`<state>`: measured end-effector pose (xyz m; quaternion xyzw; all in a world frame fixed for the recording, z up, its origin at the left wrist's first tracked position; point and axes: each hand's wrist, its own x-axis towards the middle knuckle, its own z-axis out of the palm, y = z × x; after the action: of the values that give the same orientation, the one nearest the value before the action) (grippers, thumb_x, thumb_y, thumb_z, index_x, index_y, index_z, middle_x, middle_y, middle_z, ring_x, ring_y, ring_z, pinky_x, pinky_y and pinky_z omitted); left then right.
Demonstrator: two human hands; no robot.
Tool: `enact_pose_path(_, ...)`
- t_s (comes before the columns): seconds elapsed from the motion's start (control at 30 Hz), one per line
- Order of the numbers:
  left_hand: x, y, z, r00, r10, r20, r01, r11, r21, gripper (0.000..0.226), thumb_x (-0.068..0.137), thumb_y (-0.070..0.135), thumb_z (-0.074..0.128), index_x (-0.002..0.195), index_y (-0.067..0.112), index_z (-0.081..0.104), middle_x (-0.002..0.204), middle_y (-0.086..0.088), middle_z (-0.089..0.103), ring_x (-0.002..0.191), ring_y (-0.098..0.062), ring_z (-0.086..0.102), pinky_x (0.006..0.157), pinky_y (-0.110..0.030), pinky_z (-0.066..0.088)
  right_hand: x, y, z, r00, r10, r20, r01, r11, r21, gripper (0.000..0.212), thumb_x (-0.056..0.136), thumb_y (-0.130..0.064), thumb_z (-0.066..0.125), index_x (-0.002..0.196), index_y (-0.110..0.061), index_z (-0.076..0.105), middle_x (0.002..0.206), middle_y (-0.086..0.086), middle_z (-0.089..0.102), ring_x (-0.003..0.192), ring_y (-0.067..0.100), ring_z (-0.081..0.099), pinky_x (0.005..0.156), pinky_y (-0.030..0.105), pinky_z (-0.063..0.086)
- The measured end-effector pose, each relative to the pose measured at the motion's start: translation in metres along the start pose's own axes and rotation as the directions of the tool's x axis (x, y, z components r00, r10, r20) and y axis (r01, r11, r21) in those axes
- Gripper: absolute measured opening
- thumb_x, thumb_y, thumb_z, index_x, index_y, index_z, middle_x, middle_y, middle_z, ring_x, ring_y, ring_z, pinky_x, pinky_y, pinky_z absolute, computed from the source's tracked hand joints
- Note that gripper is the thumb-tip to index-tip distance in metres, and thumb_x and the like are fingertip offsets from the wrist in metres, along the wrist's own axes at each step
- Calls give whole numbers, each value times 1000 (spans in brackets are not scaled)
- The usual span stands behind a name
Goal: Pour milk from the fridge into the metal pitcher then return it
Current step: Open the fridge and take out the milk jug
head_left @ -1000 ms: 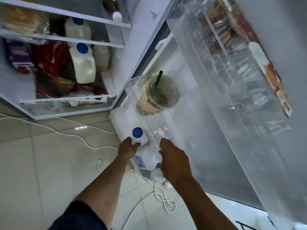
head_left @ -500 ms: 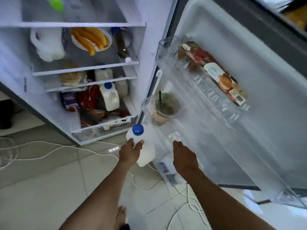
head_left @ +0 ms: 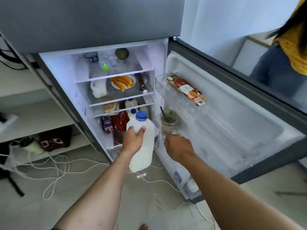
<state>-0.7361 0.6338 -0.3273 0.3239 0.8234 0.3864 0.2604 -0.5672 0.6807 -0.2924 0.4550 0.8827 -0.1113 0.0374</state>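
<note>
milk jug (head_left: 142, 143) before fridge (head_left: 116, 97), door (head_left: 232, 130) right

Left hand (head_left: 134, 141) gripping, right hand (head_left: 179, 146) loosely curled

I count three blue-capped milk jugs (head_left: 142, 138), one strawed drink cup (head_left: 169, 122), one banana plate (head_left: 133, 80), one pastry box (head_left: 187, 90).

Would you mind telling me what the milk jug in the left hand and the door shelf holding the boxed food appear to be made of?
The milk jug looks like translucent, matte plastic: milk shows through its cloudy wall, under a blue cap. The door shelf seems clear, glossy hard plastic: the door lining shows through it.
</note>
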Motion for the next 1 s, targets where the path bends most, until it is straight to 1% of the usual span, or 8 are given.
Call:
enact_pose_path(0.07, -16, 26, -8, 997, 69, -33, -68, 997, 21, 44, 96, 44, 53, 105, 0, 58, 108, -17, 65, 101, -35, 59, 74, -31, 37, -12, 4, -31, 996, -58, -61, 59, 998, 23, 21, 99, -18, 40, 112, -12, 56, 109, 11, 67, 95, 33, 64, 80, 38, 50)
enact_pose_path(0.13, -27, 47, -16, 991, 101, -85, -100, 995, 5, 45, 95, 45, 55, 100, 0, 60, 106, -19, 67, 100, -37, 61, 75, -35, 42, -25, 8, -60, 983, -105, -149, 112, 993, 39, 23, 98, -19, 41, 115, -12, 55, 115, 11, 63, 103, 32, 59, 81, 37, 46)
enact_pose_path(0.23, -49, 85, -25, 973, 144, -179, -153, 987, -40, 46, 93, 46, 57, 99, 0, 62, 105, -21, 68, 100, -37, 62, 82, -39, 47, -49, 28, -98, 901, -202, -385, 187, 979, -79, 31, 99, -24, 40, 123, -10, 52, 126, 12, 55, 119, 32, 46, 96, 41, 37)
enact_pose_path(0.4, -91, 145, -24, 946, 223, -235, -242, 969, -55, 44, 95, 43, 55, 100, 0, 60, 98, -14, 64, 88, -28, 56, 72, -29, 36, -78, 68, -140, 823, -141, -550, 56, 984, -169, 40, 93, -22, 46, 131, -9, 48, 137, 14, 47, 131, 36, 35, 110, 48, 26)
enact_pose_path(0.5, -107, 163, -18, 937, 229, -264, -263, 960, -98, 45, 95, 46, 53, 102, 2, 60, 102, -14, 65, 92, -30, 59, 76, -32, 42, -96, 90, -156, 853, -60, -518, -35, 985, -171, 47, 95, -26, 45, 139, -13, 37, 148, 11, 34, 143, 37, 17, 115, 58, 7)
enact_pose_path(0.57, -120, 174, -10, 931, 252, -266, -283, 956, -84, 47, 95, 48, 51, 103, 2, 60, 102, -14, 66, 92, -31, 60, 76, -35, 45, -110, 109, -163, 879, 31, -476, -110, 984, -140, 53, 96, -33, 42, 143, -15, 29, 153, 8, 27, 145, 37, 9, 112, 64, 2)
enact_pose_path(0.7, -140, 186, 5, 925, 272, -265, -305, 948, -90, 47, 96, 48, 50, 106, 2, 59, 100, -12, 64, 89, -26, 59, 70, -32, 41, -132, 134, -164, 937, 45, -347, -124, 970, -210, 64, 94, -44, 42, 149, -18, 19, 159, 6, 14, 146, 37, 2, 113, 66, 5)
enact_pose_path(1.0, -169, 169, -11, 893, 311, -326, -345, 937, -51, 39, 96, 40, 55, 87, 2, 56, 83, -10, 60, 77, -27, 54, 60, -31, 33, -147, 124, -172, 966, -7, -257, -63, 962, -266, 72, 90, -59, 40, 149, -24, 20, 160, 6, 15, 147, 36, 5, 114, 62, 9)
